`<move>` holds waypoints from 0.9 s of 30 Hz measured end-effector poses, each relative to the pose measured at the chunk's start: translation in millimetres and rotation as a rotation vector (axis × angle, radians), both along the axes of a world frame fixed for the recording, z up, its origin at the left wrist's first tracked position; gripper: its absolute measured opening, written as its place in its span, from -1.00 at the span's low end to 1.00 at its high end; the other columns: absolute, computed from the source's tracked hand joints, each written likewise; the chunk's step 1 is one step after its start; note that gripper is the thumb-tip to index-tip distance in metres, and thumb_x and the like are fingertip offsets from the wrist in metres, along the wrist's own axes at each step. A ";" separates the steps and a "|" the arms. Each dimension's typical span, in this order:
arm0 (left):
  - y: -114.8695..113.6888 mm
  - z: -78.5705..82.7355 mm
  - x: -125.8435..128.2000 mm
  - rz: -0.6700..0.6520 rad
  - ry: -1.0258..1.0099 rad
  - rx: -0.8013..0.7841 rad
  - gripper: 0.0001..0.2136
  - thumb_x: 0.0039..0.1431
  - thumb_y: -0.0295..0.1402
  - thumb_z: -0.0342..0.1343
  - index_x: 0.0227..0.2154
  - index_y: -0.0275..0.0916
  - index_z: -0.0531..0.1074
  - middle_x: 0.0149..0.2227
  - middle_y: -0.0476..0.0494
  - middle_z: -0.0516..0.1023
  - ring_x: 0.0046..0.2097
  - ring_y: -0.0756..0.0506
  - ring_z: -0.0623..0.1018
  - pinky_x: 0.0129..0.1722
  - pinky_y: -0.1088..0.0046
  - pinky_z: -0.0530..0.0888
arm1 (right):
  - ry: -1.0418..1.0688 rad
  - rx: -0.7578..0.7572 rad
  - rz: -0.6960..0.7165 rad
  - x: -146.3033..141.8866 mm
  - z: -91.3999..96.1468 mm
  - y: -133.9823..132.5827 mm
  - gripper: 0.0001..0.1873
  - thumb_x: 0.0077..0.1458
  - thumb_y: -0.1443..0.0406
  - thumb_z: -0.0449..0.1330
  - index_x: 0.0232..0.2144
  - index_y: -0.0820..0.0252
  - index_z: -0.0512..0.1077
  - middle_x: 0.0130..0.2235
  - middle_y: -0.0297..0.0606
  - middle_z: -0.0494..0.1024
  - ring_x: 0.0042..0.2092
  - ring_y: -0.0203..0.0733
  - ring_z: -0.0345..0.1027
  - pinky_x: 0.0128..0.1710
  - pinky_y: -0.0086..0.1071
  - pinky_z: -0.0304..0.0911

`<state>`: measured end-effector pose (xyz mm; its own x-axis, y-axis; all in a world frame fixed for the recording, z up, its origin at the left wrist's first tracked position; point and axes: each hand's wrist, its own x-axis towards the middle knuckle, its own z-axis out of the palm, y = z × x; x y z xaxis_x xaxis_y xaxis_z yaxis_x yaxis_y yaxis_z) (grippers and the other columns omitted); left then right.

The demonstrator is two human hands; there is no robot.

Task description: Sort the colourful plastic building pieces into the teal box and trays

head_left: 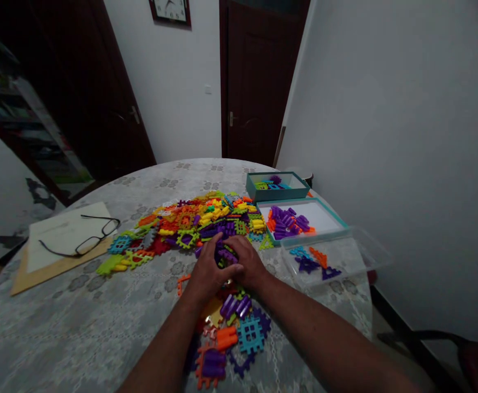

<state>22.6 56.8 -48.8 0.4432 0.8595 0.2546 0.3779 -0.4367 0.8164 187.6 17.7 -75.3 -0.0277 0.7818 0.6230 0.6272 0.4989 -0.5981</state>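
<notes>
Side by side at the middle of the table, my left hand (210,270) and my right hand (249,262) curl toward each other. Their fingers close around plastic building pieces (227,254), purple and green, partly hidden by the fingers. Just beyond lies a large heap of interlocking pieces (185,218) in yellow, orange, red, green and purple. Between my forearms spreads a smaller group: a blue square piece (251,335), orange tubes (226,338), purple tubes (235,307) and an orange square piece (203,367) with more purple tubes on it.
Right of the heap, a white-lined tray (324,215) holds purple and orange tubes. Behind it stands a green box (277,193) with pieces inside. A clear plastic lid (353,262) holds several pieces. Eyeglasses (87,245) rest on paper and a board (58,267) at left.
</notes>
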 end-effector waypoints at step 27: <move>-6.7 17.7 4.6 0.122 -0.197 -0.003 -0.22 0.05 0.04 0.30 0.29 -0.22 0.32 0.35 -0.39 0.34 0.36 -0.41 0.34 0.38 -0.04 0.18 | -0.229 0.091 -0.165 -24.1 8.6 3.3 -0.52 0.30 0.29 0.09 0.23 0.29 0.31 0.14 0.07 0.44 0.15 0.08 0.27 0.19 -0.01 0.29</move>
